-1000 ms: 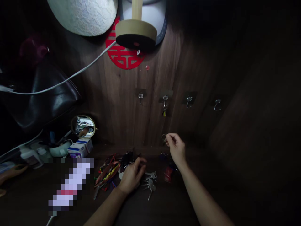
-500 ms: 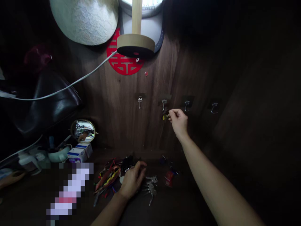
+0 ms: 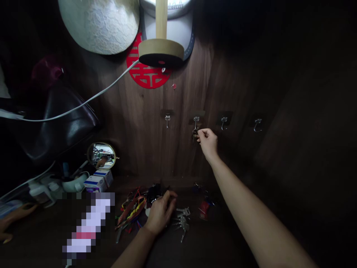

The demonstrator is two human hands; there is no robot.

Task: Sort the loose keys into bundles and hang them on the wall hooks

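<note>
While the right hand [image 3: 208, 144] in the head view pinches a key ring [image 3: 195, 134] at six o'clock from the second hook [image 3: 196, 120], the ring could drop, should its rim miss the tip; the light is too dim to tell whether they touch, or whether the left hand [image 3: 159, 214], at three o'clock on the key pile [image 3: 133, 210], grips anything. One second ago the ring was lower, well apart from that hook

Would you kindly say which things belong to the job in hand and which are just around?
Job in hand:
key ring at the right hand
hook above it
silver keys beside the left hand

Just around:
round mirror
boxes
dark bag
cap
</note>
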